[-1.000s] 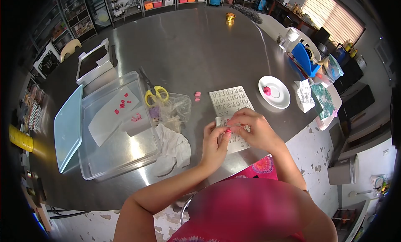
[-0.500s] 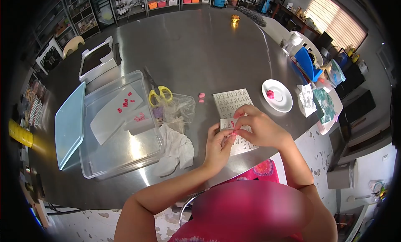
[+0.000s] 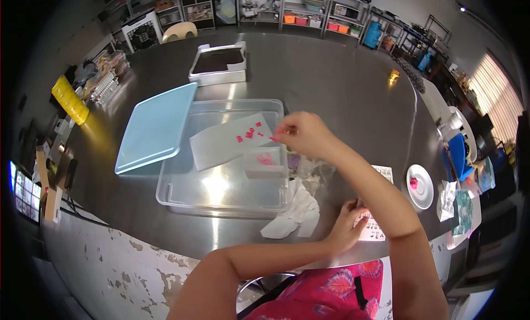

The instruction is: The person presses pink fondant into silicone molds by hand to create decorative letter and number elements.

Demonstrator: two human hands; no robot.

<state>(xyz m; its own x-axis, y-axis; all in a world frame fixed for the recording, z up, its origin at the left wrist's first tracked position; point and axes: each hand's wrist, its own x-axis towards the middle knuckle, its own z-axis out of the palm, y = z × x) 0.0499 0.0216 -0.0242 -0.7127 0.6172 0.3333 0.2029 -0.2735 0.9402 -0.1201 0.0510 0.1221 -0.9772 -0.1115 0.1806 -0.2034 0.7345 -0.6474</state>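
My right hand (image 3: pixel 301 133) is over the right end of the clear plastic tray (image 3: pixel 221 201), its fingertips pinching a small pink piece (image 3: pixel 273 138). Pink letter pieces (image 3: pixel 250 133) lie close by on a white sheet (image 3: pixel 212 149) inside the tray. More pink bits (image 3: pixel 266 159) rest on a smaller white piece there. Near the table's front edge, my left hand (image 3: pixel 348 227) closes on the left side of a pale letter mold (image 3: pixel 374 230). My right forearm hides part of the molds, and another lettered mold (image 3: pixel 382 173) shows behind it.
A light blue lid (image 3: pixel 157 129) leans on the tray's left side. Crumpled white tissue (image 3: pixel 295 212) and a plastic bag (image 3: pixel 317 175) lie by its right end. On the right stands a white plate (image 3: pixel 422 196) with a pink lump (image 3: pixel 413 183). Behind is a white box (image 3: pixel 218 77).
My right hand has left the mold and swung left to the tray with the small pink piece. The left hand stays at the mold. The view has turned left.
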